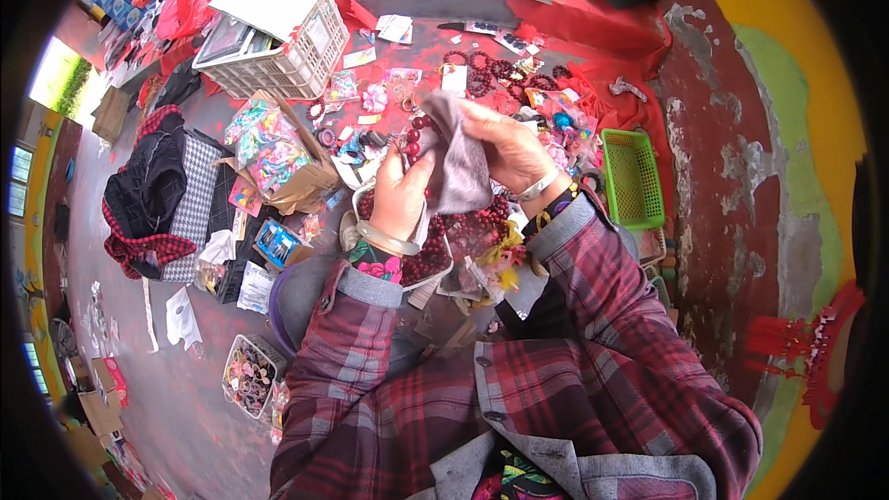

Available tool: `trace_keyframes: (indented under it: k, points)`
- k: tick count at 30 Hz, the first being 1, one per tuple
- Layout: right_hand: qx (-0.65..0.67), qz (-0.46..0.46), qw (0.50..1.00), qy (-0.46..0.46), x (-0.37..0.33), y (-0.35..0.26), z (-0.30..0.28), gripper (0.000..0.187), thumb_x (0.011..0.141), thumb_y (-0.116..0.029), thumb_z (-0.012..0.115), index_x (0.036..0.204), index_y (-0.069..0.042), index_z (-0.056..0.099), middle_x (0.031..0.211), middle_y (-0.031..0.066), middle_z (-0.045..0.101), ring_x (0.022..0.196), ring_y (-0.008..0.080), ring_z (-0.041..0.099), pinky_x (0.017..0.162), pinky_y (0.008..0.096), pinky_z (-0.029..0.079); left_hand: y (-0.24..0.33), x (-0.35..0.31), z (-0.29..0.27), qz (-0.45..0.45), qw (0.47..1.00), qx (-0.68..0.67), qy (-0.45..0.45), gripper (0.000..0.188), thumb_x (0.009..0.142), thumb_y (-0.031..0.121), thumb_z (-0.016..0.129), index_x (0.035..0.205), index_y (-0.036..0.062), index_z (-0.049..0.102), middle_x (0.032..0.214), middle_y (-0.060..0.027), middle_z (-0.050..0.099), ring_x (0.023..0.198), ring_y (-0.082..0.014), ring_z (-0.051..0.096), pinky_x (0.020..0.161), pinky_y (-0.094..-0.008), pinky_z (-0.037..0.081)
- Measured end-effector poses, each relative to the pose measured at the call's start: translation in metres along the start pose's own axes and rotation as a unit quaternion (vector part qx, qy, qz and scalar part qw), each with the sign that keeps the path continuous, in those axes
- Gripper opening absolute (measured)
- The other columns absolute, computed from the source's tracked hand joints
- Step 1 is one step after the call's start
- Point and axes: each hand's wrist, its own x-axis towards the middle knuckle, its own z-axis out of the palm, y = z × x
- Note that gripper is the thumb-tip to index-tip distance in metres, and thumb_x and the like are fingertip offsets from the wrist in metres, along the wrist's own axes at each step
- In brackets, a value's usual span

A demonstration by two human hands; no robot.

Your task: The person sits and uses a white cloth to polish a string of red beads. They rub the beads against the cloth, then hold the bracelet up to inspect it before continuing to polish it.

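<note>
My left hand (398, 196) is closed round a string of dark red round beads (415, 135), which looks like a bracelet. With its fingers closed, my right hand (511, 150) grips a greyish-mauve cloth (465, 167) that hangs beside the beads; whether the cloth touches them is hard to tell. Below both hands, a white basket (448, 270) holds a heap of similar dark red beads (428, 259), partly hidden by my left wrist. More red beads (486, 227) lie under my right wrist, next to a yellow flower-like ornament (505, 259).
Several dark bead bracelets (480, 81) lie on the red-stained surface ahead. A white crate (315, 42) and a cardboard box of colourful packets (310, 176) stand left. A green basket (632, 143) sits right, near the peeling wall (713, 185). A small basket (243, 412) stands lower left.
</note>
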Motion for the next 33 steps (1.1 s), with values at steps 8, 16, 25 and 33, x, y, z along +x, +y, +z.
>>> trace_keyframes:
  k: [8,16,25,33]
  points:
    - [-0.268,0.008,0.963,0.013,0.0,0.006,-0.008,0.037,0.081,0.0,0.059,0.117,0.001,0.053,0.103,0.0047,0.059,0.091,0.0108,0.056,0.082,0.0242,0.045,0.003,-0.006,-0.003,-0.116,0.988,-0.067,-0.077,0.035,0.085,0.001,0.047,0.12,0.0003,0.045,0.106,-0.0067,0.056,0.095,-0.0143,0.055,0.084,-0.0282,0.044]
    - [-0.256,-0.06,0.963,0.062,0.002,0.013,-0.005,0.022,0.088,-0.015,0.057,0.103,0.0,0.059,0.092,0.0005,0.06,0.08,0.0064,0.054,0.071,0.022,0.045,-0.003,0.003,-0.005,0.071,0.98,0.185,0.022,0.042,0.079,0.003,0.063,0.116,-0.0001,0.044,0.102,-0.0077,0.055,0.089,-0.0141,0.055,0.079,-0.0273,0.046]
    - [-0.199,-0.046,0.977,0.068,0.0,0.012,-0.008,0.019,0.089,-0.013,0.054,0.103,-0.002,0.06,0.09,-0.0006,0.06,0.079,0.0067,0.055,0.07,0.0217,0.045,-0.002,0.003,-0.005,0.11,0.961,0.254,0.017,0.035,0.075,0.001,0.064,0.109,0.0021,0.055,0.096,-0.0097,0.057,0.083,-0.0176,0.058,0.074,-0.0289,0.047]
    - [-0.192,-0.037,0.978,0.078,0.002,0.01,0.0,0.015,0.087,-0.005,0.05,0.098,-0.004,0.059,0.085,-0.003,0.058,0.077,0.0049,0.053,0.068,0.0203,0.043,0.007,0.001,-0.003,0.181,0.909,0.37,0.055,0.025,0.078,0.002,0.064,0.102,0.0001,0.06,0.096,-0.0086,0.053,0.082,-0.0156,0.057,0.072,-0.0251,0.047]
